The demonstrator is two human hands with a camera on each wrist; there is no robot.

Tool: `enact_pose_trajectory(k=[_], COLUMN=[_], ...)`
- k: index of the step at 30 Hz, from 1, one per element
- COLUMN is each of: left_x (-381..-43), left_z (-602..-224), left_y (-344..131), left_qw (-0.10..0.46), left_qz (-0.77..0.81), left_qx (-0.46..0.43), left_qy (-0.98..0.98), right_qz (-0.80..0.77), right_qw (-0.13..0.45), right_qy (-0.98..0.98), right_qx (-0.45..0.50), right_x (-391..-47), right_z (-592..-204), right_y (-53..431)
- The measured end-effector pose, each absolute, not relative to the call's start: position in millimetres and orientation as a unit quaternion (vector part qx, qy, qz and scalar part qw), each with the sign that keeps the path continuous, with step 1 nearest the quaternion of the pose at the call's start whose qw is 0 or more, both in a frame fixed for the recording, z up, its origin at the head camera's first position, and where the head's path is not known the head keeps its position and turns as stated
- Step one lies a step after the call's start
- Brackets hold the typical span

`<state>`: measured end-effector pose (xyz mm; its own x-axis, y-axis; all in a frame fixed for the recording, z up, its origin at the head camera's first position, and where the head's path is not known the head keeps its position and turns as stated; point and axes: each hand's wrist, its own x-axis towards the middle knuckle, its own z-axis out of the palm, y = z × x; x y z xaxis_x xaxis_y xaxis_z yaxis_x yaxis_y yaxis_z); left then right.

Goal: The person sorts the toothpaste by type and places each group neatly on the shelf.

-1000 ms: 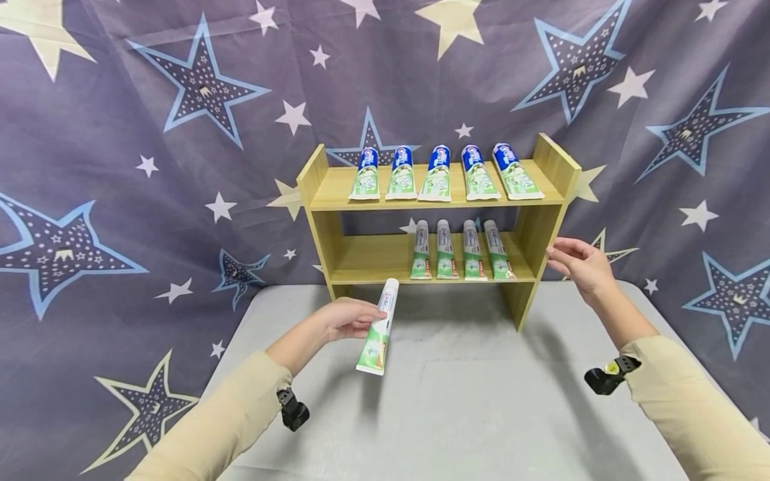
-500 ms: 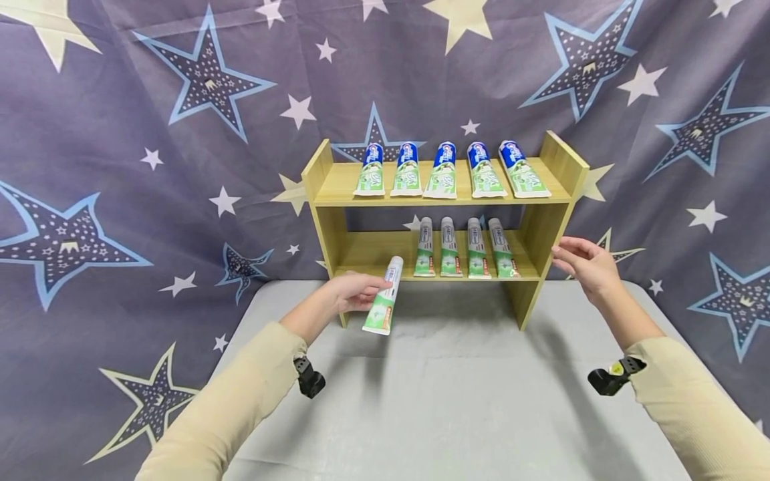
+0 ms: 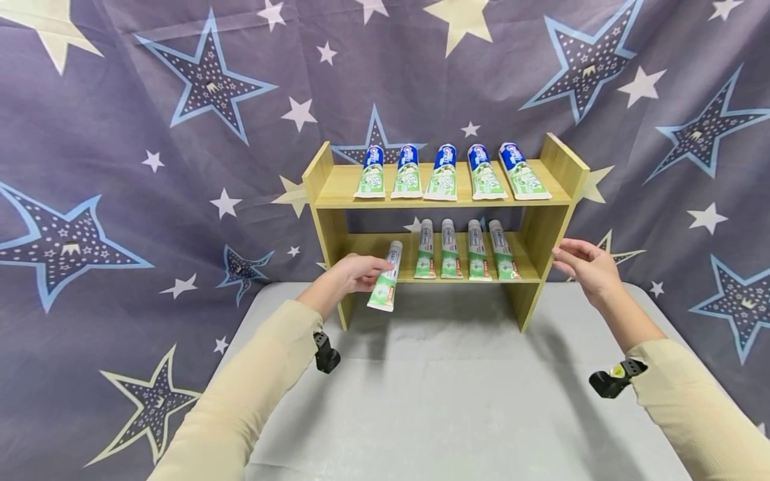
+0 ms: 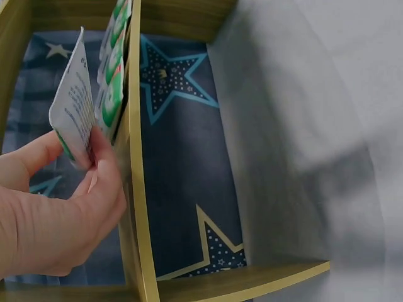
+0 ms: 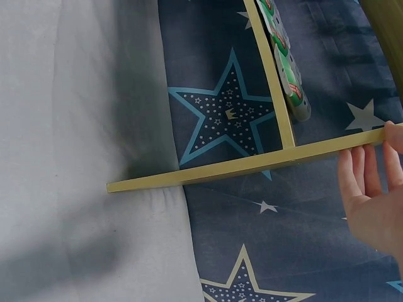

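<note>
My left hand [image 3: 356,272] pinches a white and green toothpaste tube [image 3: 385,286] between thumb and fingers. The tube tilts with its white cap up and inward, at the left part of the lower board of a wooden shelf [image 3: 327,240]. In the left wrist view the held tube [image 4: 75,100] shows its printed back, close to the lower board's front edge [image 4: 136,157]. At the shelf's right side, my right hand [image 3: 589,267] grips the front edge of the side panel [image 5: 220,168], thumb at the edge and fingers along its outer face.
Several matching toothpaste tubes [image 3: 449,250] lie in a row on the lower board, right of the held one. Several blue and green tubes [image 3: 445,175] line the top board. The shelf stands on a grey-covered table [image 3: 445,401], before a star-patterned cloth [image 3: 150,220].
My left hand has carried the toothpaste tube up and forward from before the shelf to its lower board. My right hand stays at the side panel.
</note>
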<state>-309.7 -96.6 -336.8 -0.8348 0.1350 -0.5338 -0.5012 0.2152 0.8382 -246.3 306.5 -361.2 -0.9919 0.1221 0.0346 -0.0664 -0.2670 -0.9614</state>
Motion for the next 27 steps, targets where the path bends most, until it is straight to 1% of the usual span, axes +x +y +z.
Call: enact_pose_trajectory(k=[6,10,11,13,15,16,17,18,19,21,23,24,25,27], left_x=[-321.7,-340.7,-358.1,-405.0,-464.0,-493.9,-531.5,-558.2,-579.5,-601.7,-606.0,-597.9,-575.5,-568.1], left_z=[-339.2,-352.6,-367.4,-408.2,-460.2,-487.2,-520.3,-543.1,-561.2,-578.4,-576.4,-566.3,-544.0,-534.5], left_y=[-84.3,-75.4,-75.4,-76.4,-79.7,-80.3,-82.1,-82.5,-82.9,-82.9,-81.4,-79.4,-76.6,-75.7], left_qw=[0.236,0.218,0.212,0.202,0.195,0.188,0.179,0.167,0.158,0.144,0.130,0.123,0.121,0.086], left_qz=[0.614,0.598,0.592,0.584,0.585,0.587,0.588,0.589,0.590,0.576,0.557,0.544,0.528,0.509], left_qx=[-0.142,-0.143,-0.140,-0.136,-0.135,-0.138,-0.141,-0.144,-0.148,-0.147,-0.146,-0.141,-0.136,-0.123], left_qy=[0.740,0.758,0.764,0.775,0.775,0.775,0.776,0.777,0.778,0.791,0.807,0.818,0.830,0.848], right_qz=[0.793,0.791,0.792,0.797,0.803,0.806,0.809,0.810,0.811,0.810,0.807,0.805,0.804,0.800], right_qw=[0.055,0.056,0.058,0.060,0.062,0.062,0.061,0.062,0.062,0.063,0.066,0.067,0.068,0.069], right_qy=[-0.606,-0.609,-0.608,-0.601,-0.593,-0.589,-0.585,-0.584,-0.582,-0.583,-0.587,-0.589,-0.591,-0.596], right_qx=[-0.026,-0.027,-0.024,-0.018,-0.011,-0.007,-0.004,-0.001,0.001,0.005,0.004,0.002,0.000,-0.006], right_x=[-245.0,-244.6,-244.6,-244.7,-244.7,-244.8,-245.1,-245.4,-246.0,-247.0,-248.1,-248.4,-248.8,-249.1], right_z=[-361.2,-360.6,-360.4,-360.4,-360.9,-361.0,-361.3,-361.6,-362.0,-362.7,-363.6,-363.8,-363.9,-364.1], right_y=[307.0,306.7,306.4,306.4,306.4,306.4,306.3,306.5,306.6,307.1,307.9,308.5,308.7,309.6])
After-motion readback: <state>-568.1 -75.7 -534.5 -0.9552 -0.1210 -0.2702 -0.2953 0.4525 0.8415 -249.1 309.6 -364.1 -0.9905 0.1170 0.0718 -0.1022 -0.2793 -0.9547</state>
